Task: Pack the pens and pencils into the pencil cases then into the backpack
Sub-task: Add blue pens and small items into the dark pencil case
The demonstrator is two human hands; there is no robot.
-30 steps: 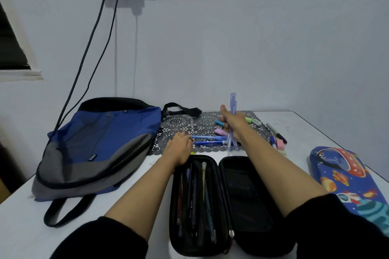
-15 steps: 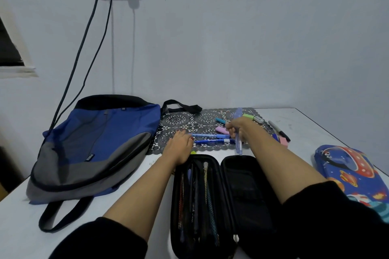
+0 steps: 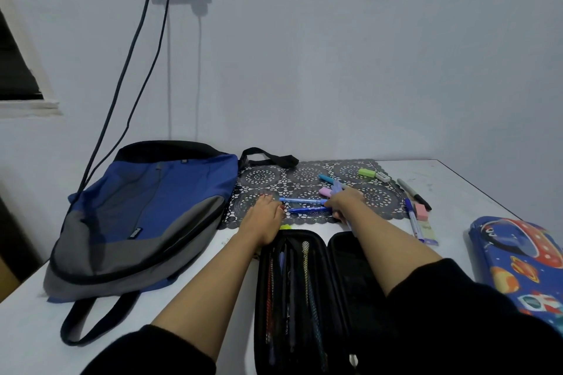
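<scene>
A black pencil case point(image 3: 323, 292) lies open in front of me, with several pens in its left half. My left hand point(image 3: 263, 218) rests with relaxed fingers at the case's top left corner. My right hand point(image 3: 345, 199) holds pale purple pens point(image 3: 336, 187) and reaches down over two blue pens point(image 3: 304, 205) on the black lace mat point(image 3: 377, 201). A blue and grey backpack point(image 3: 143, 216) lies flat to the left. A space-print pencil case point(image 3: 524, 256) sits at the right.
More pens, a black marker point(image 3: 414, 192), a pink eraser point(image 3: 422, 211), a green eraser point(image 3: 365, 172) and sticky notes point(image 3: 426, 231) lie at the mat's right side. Two cables point(image 3: 131, 64) hang down the wall behind the backpack. The table's right edge runs past the space-print case.
My right hand, which held the purple pens upright, has tipped them over and lowered onto the blue pens on the mat. My left hand has stayed by the case.
</scene>
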